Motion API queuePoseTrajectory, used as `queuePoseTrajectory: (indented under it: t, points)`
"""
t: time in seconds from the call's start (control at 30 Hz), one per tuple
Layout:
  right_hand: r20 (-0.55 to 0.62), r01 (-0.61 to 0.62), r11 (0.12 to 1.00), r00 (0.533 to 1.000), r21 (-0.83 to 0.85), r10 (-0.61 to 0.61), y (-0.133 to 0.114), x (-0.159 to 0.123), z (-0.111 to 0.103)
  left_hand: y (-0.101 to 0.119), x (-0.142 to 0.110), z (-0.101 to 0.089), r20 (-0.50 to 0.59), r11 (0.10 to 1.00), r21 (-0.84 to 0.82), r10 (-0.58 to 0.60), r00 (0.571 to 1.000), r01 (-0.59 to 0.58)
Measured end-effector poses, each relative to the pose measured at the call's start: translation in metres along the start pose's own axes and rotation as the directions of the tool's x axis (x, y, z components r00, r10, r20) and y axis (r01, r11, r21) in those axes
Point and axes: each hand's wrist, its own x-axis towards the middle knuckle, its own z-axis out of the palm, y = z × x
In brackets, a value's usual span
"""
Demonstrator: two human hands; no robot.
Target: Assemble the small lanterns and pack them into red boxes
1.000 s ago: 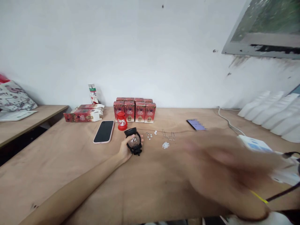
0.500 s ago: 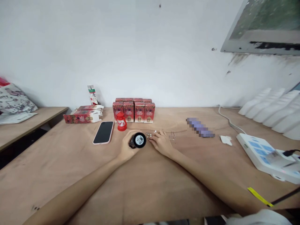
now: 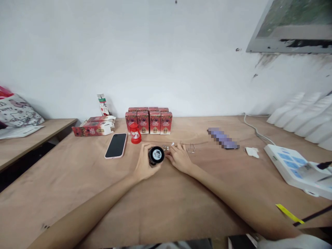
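My left hand (image 3: 145, 162) is wrapped round a small black lantern (image 3: 156, 154), tipped so that its round black base with a pale disc in the middle faces me. Fingers slightly bent and apart, my right hand (image 3: 180, 158) rests on the wooden table just right of it. Several small, silvery round button cells (image 3: 166, 148) lie between the two hands, close to the right fingertips. A little red lantern (image 3: 135, 134) stands upright beyond my left hand. Thin bent metal pieces (image 3: 191, 148) lie right of my right hand. What is under the right fingertips is hidden.
Several red boxes (image 3: 155, 123) stand in rows near the wall. A phone (image 3: 116, 146) and an opened red carton (image 3: 90, 128) lie to the left. To the right are a blurred purple item (image 3: 223, 138), a scrap of white paper (image 3: 252, 152) and a power strip (image 3: 293, 166).
The view has shifted slightly. My left hand keeps its hold on the black lantern, which sits a little closer to my right hand. The right hand has barely moved.
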Motion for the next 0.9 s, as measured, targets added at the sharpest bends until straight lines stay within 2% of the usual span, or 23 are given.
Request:
queuePoseTrajectory:
  t: [0.13, 0.23, 0.33, 0.4, 0.47, 0.53, 0.63, 0.73, 0.9]
  points:
    - [0.029, -0.036, 0.999, 0.999, 0.021, 0.036, -0.002, -0.001, -0.001, -0.008, -0.003, 0.0, 0.074, 0.988, 0.112, 0.099, 0.992, -0.107]
    - [-0.018, -0.05, 0.995, 0.998, 0.092, 0.052, -0.003, -0.003, -0.001, -0.016, -0.005, -0.001, 0.13, 0.947, 0.254, 0.168, 0.977, -0.196]
    - [-0.216, -0.043, 0.946, 0.97, 0.32, 0.117, -0.007, -0.008, -0.003, -0.021, -0.006, -0.001, 0.152, 0.882, 0.385, 0.23, 0.961, -0.272]
    - [-0.358, 0.029, 0.862, 0.917, 0.505, 0.179, -0.013, -0.012, -0.009, -0.022, -0.006, -0.001, 0.145, 0.844, 0.437, 0.274, 0.951, -0.31]
    - [-0.447, 0.142, 0.78, 0.874, 0.61, 0.19, -0.022, -0.017, -0.016, -0.023, -0.007, -0.001, 0.134, 0.811, 0.469, 0.326, 0.936, -0.35]
    - [-0.5, 0.246, 0.739, 0.855, 0.627, 0.14, -0.032, -0.022, -0.021, -0.023, -0.007, 0.0, 0.125, 0.779, 0.501, 0.366, 0.922, -0.377]
    - [-0.563, 0.339, 0.752, 0.825, 0.566, 0.053, -0.044, -0.026, -0.023, -0.023, -0.007, 0.001, 0.136, 0.73, 0.557, 0.391, 0.91, -0.397]
    - [-0.599, 0.34, 0.78, 0.799, 0.525, 0.055, -0.048, -0.027, -0.019, -0.022, -0.007, 0.001, 0.14, 0.702, 0.589, 0.399, 0.906, -0.4]
    - [-0.609, 0.317, 0.782, 0.787, 0.537, 0.1, -0.048, -0.026, -0.015, -0.021, -0.007, 0.0, 0.155, 0.727, 0.535, 0.415, 0.896, -0.43]
